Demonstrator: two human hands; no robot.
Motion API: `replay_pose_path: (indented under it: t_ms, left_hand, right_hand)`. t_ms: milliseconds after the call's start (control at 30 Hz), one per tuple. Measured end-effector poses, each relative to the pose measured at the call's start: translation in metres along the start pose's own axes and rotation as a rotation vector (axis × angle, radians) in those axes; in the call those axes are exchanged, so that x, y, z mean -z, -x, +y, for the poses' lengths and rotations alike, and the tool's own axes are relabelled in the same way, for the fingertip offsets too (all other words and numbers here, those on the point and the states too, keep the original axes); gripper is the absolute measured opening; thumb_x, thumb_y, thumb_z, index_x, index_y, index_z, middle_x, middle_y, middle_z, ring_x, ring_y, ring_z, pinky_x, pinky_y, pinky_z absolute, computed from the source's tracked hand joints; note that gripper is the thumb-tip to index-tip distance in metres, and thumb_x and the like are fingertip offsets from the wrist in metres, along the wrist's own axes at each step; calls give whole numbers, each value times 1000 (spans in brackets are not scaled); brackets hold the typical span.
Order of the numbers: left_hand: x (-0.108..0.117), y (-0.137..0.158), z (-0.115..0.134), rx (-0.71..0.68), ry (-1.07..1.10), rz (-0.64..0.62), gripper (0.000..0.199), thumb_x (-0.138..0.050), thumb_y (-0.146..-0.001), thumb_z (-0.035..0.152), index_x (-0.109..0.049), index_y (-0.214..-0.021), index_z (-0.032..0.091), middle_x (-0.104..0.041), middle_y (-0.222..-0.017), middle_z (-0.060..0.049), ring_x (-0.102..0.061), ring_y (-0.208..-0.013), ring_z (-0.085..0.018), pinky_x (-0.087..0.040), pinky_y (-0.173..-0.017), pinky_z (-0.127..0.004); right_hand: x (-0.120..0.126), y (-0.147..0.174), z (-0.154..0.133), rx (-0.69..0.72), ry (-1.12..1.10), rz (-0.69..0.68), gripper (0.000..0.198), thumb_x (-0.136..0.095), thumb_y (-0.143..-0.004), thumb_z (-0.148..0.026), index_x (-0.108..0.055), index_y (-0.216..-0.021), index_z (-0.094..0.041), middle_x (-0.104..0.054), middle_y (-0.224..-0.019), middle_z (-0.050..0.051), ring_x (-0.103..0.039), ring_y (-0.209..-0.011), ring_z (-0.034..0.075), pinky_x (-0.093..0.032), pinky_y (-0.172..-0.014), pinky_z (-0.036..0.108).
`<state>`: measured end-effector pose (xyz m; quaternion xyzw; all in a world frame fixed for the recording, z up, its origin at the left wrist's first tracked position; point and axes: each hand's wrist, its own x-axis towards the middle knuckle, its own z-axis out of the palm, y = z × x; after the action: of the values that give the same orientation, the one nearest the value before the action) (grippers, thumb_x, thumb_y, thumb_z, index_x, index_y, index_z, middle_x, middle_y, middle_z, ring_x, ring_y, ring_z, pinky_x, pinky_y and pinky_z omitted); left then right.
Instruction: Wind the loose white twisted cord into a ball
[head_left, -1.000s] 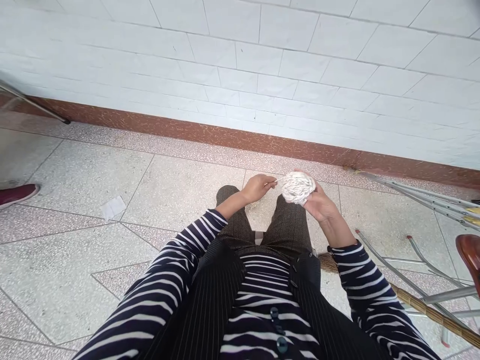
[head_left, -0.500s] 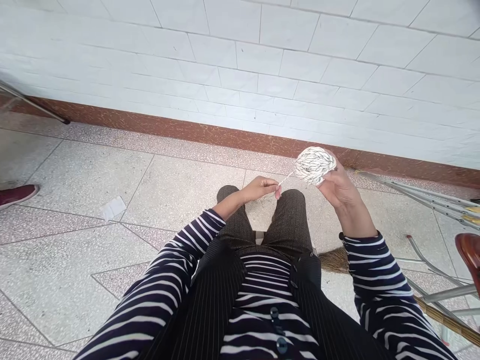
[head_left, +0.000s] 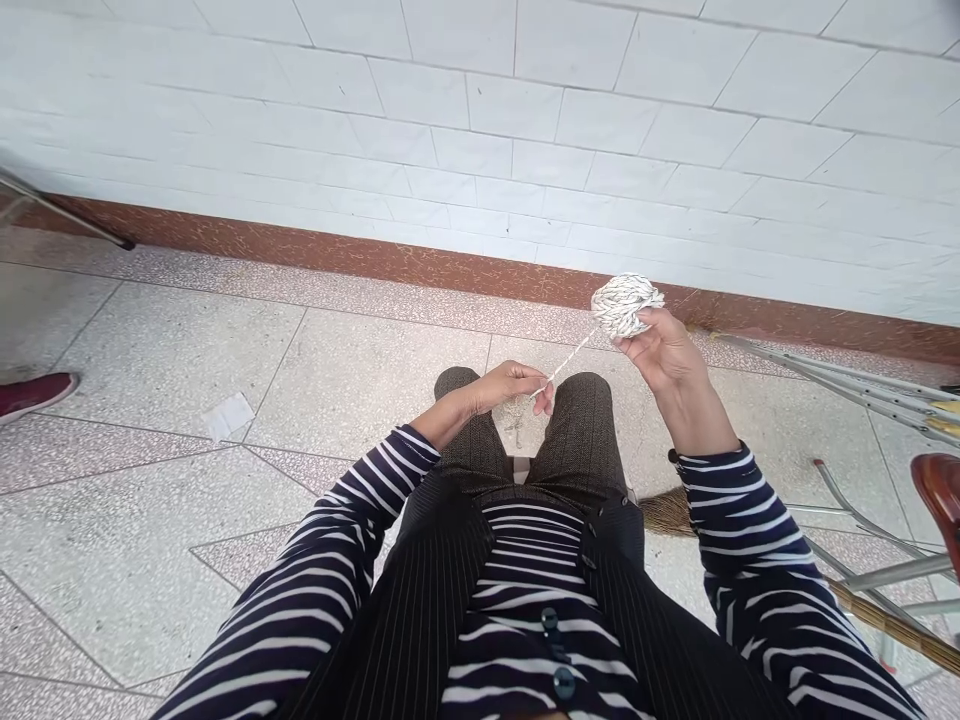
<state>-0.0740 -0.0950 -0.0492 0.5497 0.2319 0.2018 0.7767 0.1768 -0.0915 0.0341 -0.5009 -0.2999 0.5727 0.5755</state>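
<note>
Closest is the person's striped shirt (head_left: 502, 625), with a dark vest (head_left: 420, 620) over it. Past that are two knees in brown pants (head_left: 583, 430). The left hand (head_left: 504, 388) is over the gap between the knees, and its fingers pinch a thin white string (head_left: 572, 356). The string goes up in a straight line to a ball of white cord (head_left: 624, 304) with dark specks. The right hand (head_left: 666, 360) has its fingers curled on the side of the ball, gripping it up above the floor (head_left: 375, 370). On the right, a straw broom (head_left: 667, 512) pokes out by the right sleeve, near a stool (head_left: 892, 578) with shiny metal legs. A white paper (head_left: 229, 415) lies on the floor to the left, and a red shoe (head_left: 34, 395) is at the edge. Farthest back is a white tiled wall (head_left: 480, 100) with a red-brown strip (head_left: 337, 240) along its bottom.
</note>
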Motion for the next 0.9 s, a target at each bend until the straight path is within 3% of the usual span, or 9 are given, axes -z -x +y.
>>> replay_pose_path:
  t_ms: [233, 333, 400, 500, 567, 700, 900]
  left_hand:
    - [6, 10, -12, 24, 9, 51, 32, -61, -94, 43, -70, -83, 15, -67, -61, -3, -74, -84, -23, -51, -90, -36]
    - [14, 6, -12, 19, -114, 156, 33, -63, -93, 44, -74, -82, 15, -77, -83, -9, -73, -100, -24, -48, -101, -40]
    - [18, -3, -12, 27, -185, 226, 29, -69, -90, 43, -77, -93, 15, -79, -97, -9, -71, -106, -23, -46, -105, -40]
    - [19, -22, -8, 8, -163, 272, 41, -81, -81, 39, -75, -114, 15, -79, -97, -9, -72, -101, -22, -49, -99, -39]
    - [16, -35, 3, -76, -163, 290, 43, -83, -80, 39, -75, -114, 14, -79, -97, -10, -72, -101, -22, -50, -97, -37]
    - [7, -51, 42, -296, -315, 330, 31, -73, -89, 44, -76, -83, 14, -77, -91, -8, -71, -94, -18, -51, -95, -34]
    - [6, -49, 92, -367, -462, 270, 35, -62, -98, 39, -72, -75, 14, -75, -81, -6, -69, -82, -13, -51, -86, -29]
  right_hand:
    - [6, 5, -13, 142, 118, -82, 28, -72, -71, -41, -64, -94, -26, -70, -105, 5, -66, -108, 23, -62, -81, 35]
    - [1, 15, -24, 209, 102, -111, 32, -72, -71, -41, -65, -99, -27, -70, -106, 4, -65, -111, 24, -62, -86, 36]
    - [-7, 23, -28, 196, 105, -160, 36, -75, -69, -39, -66, -102, -27, -71, -107, 4, -65, -114, 26, -61, -90, 39]
    - [-24, 35, -32, 108, 125, -241, 41, -82, -66, -35, -68, -104, -27, -72, -105, 5, -66, -117, 29, -62, -91, 46]
    - [-36, 38, -38, 83, 142, -279, 46, -86, -64, -32, -69, -106, -26, -73, -103, 5, -67, -115, 30, -63, -89, 48]
    - [-52, 34, -65, 195, 219, -294, 52, -91, -60, -28, -73, -108, -27, -73, -103, 2, -70, -108, 28, -64, -83, 44]
    - [-61, 14, -107, 474, 340, -226, 47, -94, -59, -24, -76, -103, -25, -70, -94, 0, -68, -95, 21, -63, -79, 38]
